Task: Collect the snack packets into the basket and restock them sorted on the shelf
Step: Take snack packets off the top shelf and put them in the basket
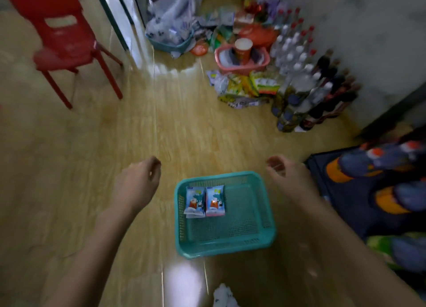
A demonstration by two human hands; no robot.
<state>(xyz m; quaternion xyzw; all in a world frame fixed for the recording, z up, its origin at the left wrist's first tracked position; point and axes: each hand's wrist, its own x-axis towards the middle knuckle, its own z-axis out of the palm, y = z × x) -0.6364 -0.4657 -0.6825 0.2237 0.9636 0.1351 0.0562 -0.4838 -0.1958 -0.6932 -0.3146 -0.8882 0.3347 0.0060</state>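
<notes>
- You are holding your left hand (138, 182) above the floor (161, 127), just left of the teal basket (221, 249); its fingers are curling loosely and gripping nothing.
- You are holding your right hand (288, 177) near the basket's far right corner, fingers likewise loosely curled and apart from everything.
- The basket is sitting on the floor between your forearms.
- Two snack packets are lying flat in the basket's far left corner, the blue-edged packet (194, 202) touching the pink-edged packet (214, 200) side by side.
- A loose pile of snack packets (244, 88) is lying on the floor well beyond the basket, toward the far right corner.
- A pink basket (239, 69) is sitting just behind that pile, carrying a red cup (243, 51).
- Rows of bottles (297, 53) are standing along the right wall beside the pile.
- A red chair (64, 44) is standing at the far left.
- A dark shelf (359, 203) is showing at your right, bearing blurred blue-and-orange packs (359, 166).
</notes>
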